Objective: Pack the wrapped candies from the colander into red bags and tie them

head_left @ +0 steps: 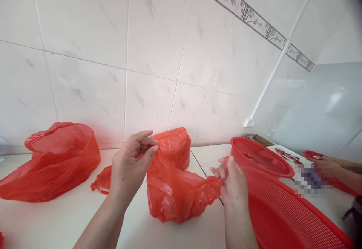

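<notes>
A red plastic bag point(181, 200) hangs between my two hands just above the white table. My left hand point(134, 158) pinches its upper left edge between thumb and fingers. At the other end, my right hand point(233, 179) is closed on a bunched corner of the same bag. Directly behind it stands a red plastic-wrapped bundle point(177, 143) against the tiled wall. A smaller crumpled piece of red plastic point(103, 181) lies partly hidden behind my left wrist. What is inside the held bag, if anything, I cannot make out.
Another red plastic bag point(68, 158), puffed up, rests at the left. At the right are a large red mesh basket point(296, 203) and a red basin point(263, 158) with small items in it. Another person's arm point(339, 170) reaches in at the far right, near packets point(287, 155).
</notes>
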Motion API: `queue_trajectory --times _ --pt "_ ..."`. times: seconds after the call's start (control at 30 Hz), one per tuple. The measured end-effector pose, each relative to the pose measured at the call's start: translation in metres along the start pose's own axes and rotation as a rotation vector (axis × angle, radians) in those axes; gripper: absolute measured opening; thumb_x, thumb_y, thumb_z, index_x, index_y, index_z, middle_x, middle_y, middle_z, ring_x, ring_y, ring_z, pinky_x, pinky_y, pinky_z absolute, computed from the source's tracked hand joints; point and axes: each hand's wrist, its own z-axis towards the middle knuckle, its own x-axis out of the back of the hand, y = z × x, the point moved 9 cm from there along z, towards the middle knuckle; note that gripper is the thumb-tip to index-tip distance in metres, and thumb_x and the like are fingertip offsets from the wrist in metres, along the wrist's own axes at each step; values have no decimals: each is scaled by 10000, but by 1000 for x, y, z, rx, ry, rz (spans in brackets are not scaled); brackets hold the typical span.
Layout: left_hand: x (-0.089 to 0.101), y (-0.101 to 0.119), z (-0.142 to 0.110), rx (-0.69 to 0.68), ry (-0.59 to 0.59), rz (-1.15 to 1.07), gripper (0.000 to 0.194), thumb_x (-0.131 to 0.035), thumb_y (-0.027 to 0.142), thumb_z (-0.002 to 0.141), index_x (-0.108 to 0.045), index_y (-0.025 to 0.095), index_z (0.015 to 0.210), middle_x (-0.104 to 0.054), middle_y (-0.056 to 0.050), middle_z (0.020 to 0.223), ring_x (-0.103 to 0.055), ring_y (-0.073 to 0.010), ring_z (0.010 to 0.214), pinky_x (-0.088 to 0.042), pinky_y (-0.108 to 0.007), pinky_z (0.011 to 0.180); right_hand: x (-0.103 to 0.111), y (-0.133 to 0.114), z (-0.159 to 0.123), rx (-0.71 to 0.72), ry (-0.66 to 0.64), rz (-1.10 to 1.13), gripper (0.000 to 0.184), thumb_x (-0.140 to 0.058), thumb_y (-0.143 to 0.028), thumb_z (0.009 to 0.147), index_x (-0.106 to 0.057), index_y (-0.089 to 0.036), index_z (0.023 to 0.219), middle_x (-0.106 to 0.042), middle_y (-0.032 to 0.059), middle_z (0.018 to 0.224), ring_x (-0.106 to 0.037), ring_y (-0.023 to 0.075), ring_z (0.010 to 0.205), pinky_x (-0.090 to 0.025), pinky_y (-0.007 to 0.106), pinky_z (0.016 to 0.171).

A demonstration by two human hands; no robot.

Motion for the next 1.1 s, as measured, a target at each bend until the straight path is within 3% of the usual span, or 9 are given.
queue_trajectory --times 0.17,0.37,0.57,0.67,0.73,0.8,0.97,1.03,1.1 --pt "8 8 -9 -63 119 107 188 -645 252 791 -669 267 977 -681 24 821 -621 -143 736 -508 -302 711 -10 3 1 -17 -99 48 447 -544 -620 819 -570 -189 704 -265 -112 431 -299 61 406 -438 236 542" --pt "25 -5 3 4 167 -122 195 -708 273 763 -655 233 947 -665 12 850 -625 -128 795 -523 -244 709 -16 -8 -7 6 -236 -56 391 -611 -568 782 -607 -188 693 -468 -40 561 -513 126 595 -472 293 674" --pt "-41 -21 -16 118 -347 -175 176 -712 301 748 -635 245 896 -624 20 817 -589 -134 767 -481 -235 652 -41 -27 -37 184 -293 -598 353 -571 -486 832 -582 -182 654 -447 -40 587 -433 106 568 -352 215 516" --pt "-84 -25 -53 158 -659 0 473 -832 307 576 -625 259 998 -598 24 850 -548 -154 753 -450 -260 636 -49 -27 -48 165 -318 -577 319 -585 -477 824 -606 -182 706 -480 -42 579 -445 102 545 -368 208 505" --pt "-103 -27 -74 163 -791 58 431 -820 289 575 -626 253 957 -557 44 780 -495 -137 673 -396 -253 570 -50 -28 -50 170 -356 -511 293 -586 -473 826 -641 -186 799 -569 -18 639 -530 125 608 -438 225 575" --pt "-109 -26 -79 154 -802 32 99 -679 243 716 -588 222 747 -479 59 663 -416 -112 592 -324 -246 524 -46 -28 -47 184 -401 -455 307 -564 -480 840 -653 -202 937 -633 13 757 -593 153 721 -487 259 677" --pt "-99 -24 -62 146 -687 -72 171 -472 99 775 -504 196 637 -495 42 665 -443 -108 617 -345 -236 557 -45 -7 -39 76 -625 -584 578 -706 -388 736 -523 -277 1273 -583 66 1186 -537 220 1105 -439 360 933" --pt "-96 -24 -57 160 -676 -113 144 -481 100 773 -544 192 681 -553 26 709 -503 -119 645 -392 -234 573 -58 9 -47 -3 -820 -629 607 -764 -296 663 -555 -277 1233 -571 51 1227 -512 226 1143 -394 375 982" --pt "-93 -25 -53 174 -659 -147 112 -502 122 778 -561 189 710 -580 16 717 -530 -129 648 -419 -237 573 -68 21 -56 -73 -955 -612 340 -722 -259 699 -644 -234 1030 -629 28 1073 -564 198 1011 -424 340 905"
